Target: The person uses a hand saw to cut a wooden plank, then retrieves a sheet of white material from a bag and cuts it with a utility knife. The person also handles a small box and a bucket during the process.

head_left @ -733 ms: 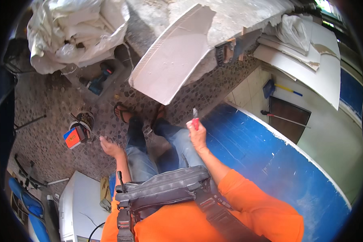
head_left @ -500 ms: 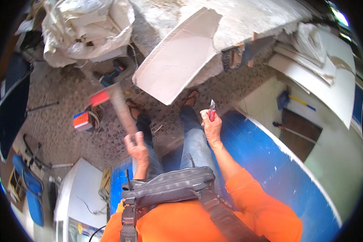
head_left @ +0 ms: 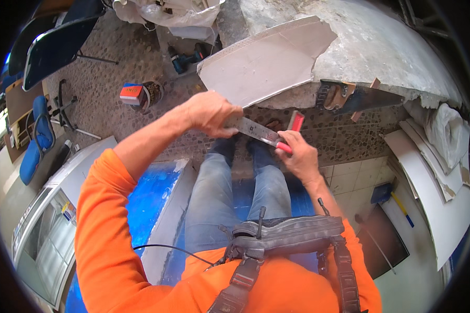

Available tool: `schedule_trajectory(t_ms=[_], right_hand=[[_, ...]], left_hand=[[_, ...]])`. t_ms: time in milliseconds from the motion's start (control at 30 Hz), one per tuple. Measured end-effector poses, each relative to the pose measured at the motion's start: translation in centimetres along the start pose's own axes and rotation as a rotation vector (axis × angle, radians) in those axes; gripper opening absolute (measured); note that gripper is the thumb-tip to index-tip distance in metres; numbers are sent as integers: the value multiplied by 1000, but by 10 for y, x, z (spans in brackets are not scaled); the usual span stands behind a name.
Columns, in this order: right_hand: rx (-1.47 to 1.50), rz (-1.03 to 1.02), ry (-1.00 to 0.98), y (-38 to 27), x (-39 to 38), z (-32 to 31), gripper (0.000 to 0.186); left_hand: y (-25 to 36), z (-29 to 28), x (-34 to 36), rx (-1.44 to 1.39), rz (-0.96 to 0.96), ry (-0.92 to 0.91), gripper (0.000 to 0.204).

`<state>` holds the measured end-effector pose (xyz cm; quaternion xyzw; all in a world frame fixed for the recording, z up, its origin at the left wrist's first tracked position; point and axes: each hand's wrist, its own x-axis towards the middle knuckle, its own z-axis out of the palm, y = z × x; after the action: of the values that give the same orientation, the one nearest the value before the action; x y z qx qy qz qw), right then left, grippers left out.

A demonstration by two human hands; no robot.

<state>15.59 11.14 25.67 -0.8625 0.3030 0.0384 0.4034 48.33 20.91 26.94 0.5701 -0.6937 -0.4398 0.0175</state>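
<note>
In front of my thighs, a try square with a metal blade and a red handle spans both hands. My left hand is closed around the blade's far-left end. My right hand is closed on a red utility knife, with its fingers up against the square near the red handle. The knife's tip is hard to make out against the metal. Beyond my hands, a broken-edged piece of white plasterboard leans on a rough concrete slab.
A hand saw hangs at the slab's edge. A cordless drill lies by the board, left of it a red box on a bucket. White board sheets lean at right. Blue panels lie beneath me; blue chairs stand left.
My left hand has swung the try square up and across to the right, meeting my right hand. The right hand has turned the knife toward it. My view has shifted left.
</note>
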Motion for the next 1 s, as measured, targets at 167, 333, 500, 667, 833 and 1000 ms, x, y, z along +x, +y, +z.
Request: schedule_trajectory(t_ms=[167,333,500,667,833,1000], right_hand=[[66,-23,185,5,-13,44,50],[629,339,85,24,-25,75,23],[1035,551,72,25,-9,85,19],[1025,633,33,20,33,78,20],[1157,727,179,22,62,112,23],[1136,762,231,27,59,117,23]], left_hand=[[-6,-18,14,-36,-54,3,40],[-80,7,0,-539,-473,1303,47],[-133,140,33,-1413,-856,1075,64],[-153,100,84,-1431,-629,1299,59],[-112,75,94,-193,-903,1271,83],[-123,74,88,258,-622,1093,82]])
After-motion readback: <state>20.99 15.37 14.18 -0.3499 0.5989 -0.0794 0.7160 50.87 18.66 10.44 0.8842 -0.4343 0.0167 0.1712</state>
